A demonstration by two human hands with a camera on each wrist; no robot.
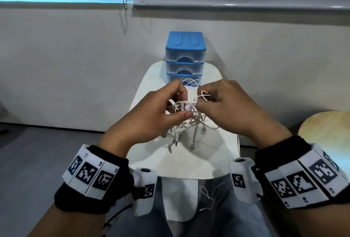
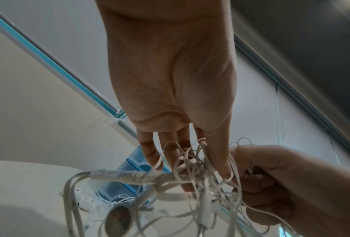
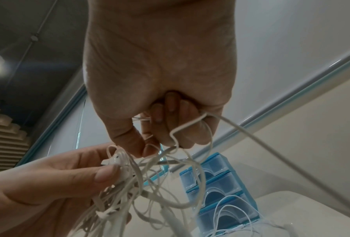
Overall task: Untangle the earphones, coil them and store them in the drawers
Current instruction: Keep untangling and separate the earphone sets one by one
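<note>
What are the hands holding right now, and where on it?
Both hold the earphones: left hand pinches the knot at an earbud, right hand grips loose cable loops.

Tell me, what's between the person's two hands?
The tangle of white earphones hangs between the left hand and right hand, both gripping its cords. The head view shows it best; plugs and buds dangle toward the table.
</note>
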